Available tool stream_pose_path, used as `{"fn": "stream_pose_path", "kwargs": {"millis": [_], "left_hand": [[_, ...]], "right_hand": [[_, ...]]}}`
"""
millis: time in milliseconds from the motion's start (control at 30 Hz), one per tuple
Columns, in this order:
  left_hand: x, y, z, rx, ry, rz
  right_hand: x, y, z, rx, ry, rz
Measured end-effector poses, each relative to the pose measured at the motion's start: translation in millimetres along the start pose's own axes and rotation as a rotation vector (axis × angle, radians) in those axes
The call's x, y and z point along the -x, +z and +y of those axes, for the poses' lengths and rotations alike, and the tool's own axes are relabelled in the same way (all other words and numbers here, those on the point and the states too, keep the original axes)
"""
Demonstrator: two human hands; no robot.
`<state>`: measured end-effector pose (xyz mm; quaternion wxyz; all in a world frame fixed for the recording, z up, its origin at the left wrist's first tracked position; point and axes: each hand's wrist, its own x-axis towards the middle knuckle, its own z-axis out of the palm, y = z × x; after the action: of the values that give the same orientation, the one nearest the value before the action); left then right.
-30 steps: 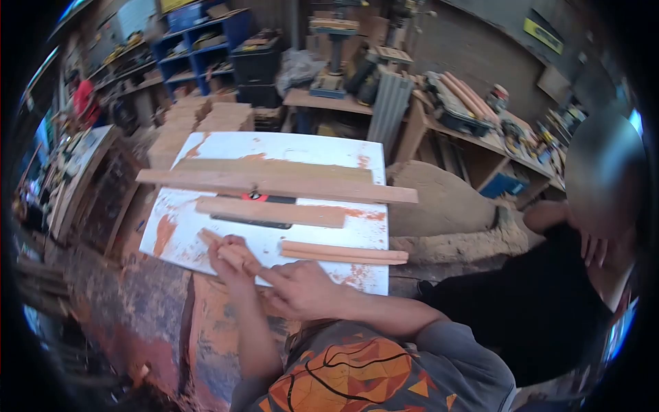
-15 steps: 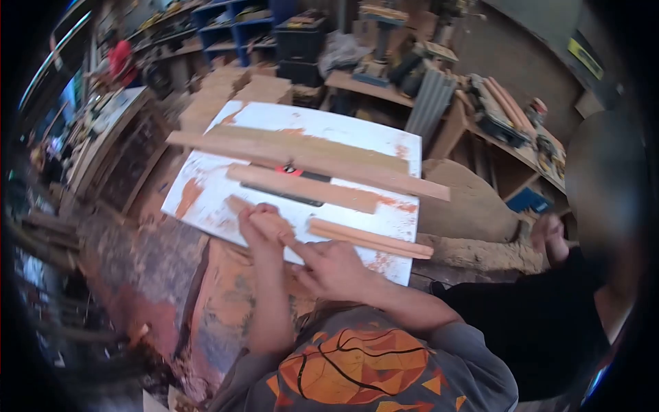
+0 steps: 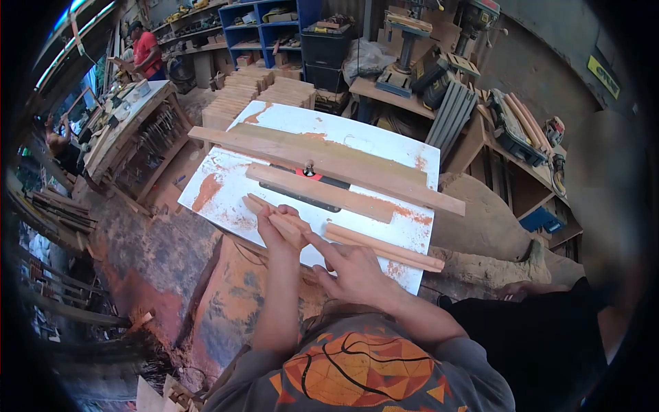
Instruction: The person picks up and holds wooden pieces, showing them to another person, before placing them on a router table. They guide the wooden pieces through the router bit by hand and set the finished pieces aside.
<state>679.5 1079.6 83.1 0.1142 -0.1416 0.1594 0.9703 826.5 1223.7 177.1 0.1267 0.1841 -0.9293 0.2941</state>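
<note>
Item, short wooden piece (image 3: 256, 204): one, pale, narrow, apparently shaped along its length. It was held in the left hand (image 3: 272, 237), above the near edge of the white table (image 3: 384, 144), its far end pointing away from the body.

Left grip: closed about the near part, fingers curled over the wood; far end exposed.

Right hand (image 3: 358, 273): partly open, index finger extended to the near end of the piece, thumb apart. No hold on the wood could be made out; whether the fingertip touched it was hard to tell.

Handling, by judgement: light enough for one hand; stiff, unlikely to bend; solid rather than fragile, though thin edges might have chipped or left splinters. Dust on the surface might have made it a little slippery. Best hold: thumb and fingers across opposite long sides, near the middle for balance, clear of any sharp edge.

Also on the table: one long board (image 3: 391, 187), laid across and overhanging both sides; one shorter board (image 3: 322, 193), nearer the person; one metal cutter (image 3: 309, 169), upright in a red ring between the two; slender strips (image 3: 384, 248), side by side to the right, ends past the edge; reddish sawdust (image 3: 207, 192), in patches.
</note>
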Motion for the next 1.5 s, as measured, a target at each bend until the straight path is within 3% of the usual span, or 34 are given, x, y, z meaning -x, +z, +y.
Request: {"fn": "stream_pose_path", "kwargs": {"millis": [200,267,400,500,633,700,833,967,1067,1133,1200,1367,1500], "left_hand": [[1.5,0.2,-4.6,-0.012,0.030,-0.015],[-5.2,-7.9,-2.0,-0.018,0.023,-0.020],[5.9,-11.4,-4.9,-0.083,0.053,-0.022],[2.7,-18.2,0.6,-0.058,0.012,-0.045],[-1.1,-37.7,8.1,0.112,-0.125,-0.083],[1.7,-34.7,4.6,0.073,-0.048,-0.145],[3.7,-27.8,0.8,0.068,-0.086,-0.067],[2.4,-25.1,-0.1,-0.023,-0.022,-0.069],[-7.6,-33.5,-0.2,0.002,-0.048,-0.065],[-0.4,-22.8,0.3,0.017,-0.018,-0.034],[-0.8,-21.7,0.2,0.036,-0.025,-0.037],[-3.4,-18.9,6.3,0.067,-0.037,-0.042],[-0.6,-7.5,5.3,0.067,-0.082,-0.053]], "right_hand": [[0.1,-4.0,9.7,-0.024,0.006,-0.018],[-21.5,-19.0,19.5,-0.178,0.087,0.049],[-131.2,-35.1,64.7,0.057,0.207,0.043],[-208.7,-27.0,110.1,0.078,0.399,-0.143],[-242.8,-0.4,155.7,0.127,0.526,-0.199],[-245.0,-10.5,145.5,0.173,0.507,-0.179],[-248.1,-27.7,134.2,0.164,0.510,-0.226],[-242.4,-31.6,130.2,0.161,0.433,-0.162],[-210.4,-21.6,128.4,-0.046,0.239,0.201],[-158.7,-22.8,106.3,-0.303,0.110,0.339],[-107.6,-9.2,91.9,-0.360,0.011,0.451],[-10.5,21.5,46.1,-0.463,-0.072,0.499],[8.7,35.2,28.5,-0.228,-0.186,0.443]]}}
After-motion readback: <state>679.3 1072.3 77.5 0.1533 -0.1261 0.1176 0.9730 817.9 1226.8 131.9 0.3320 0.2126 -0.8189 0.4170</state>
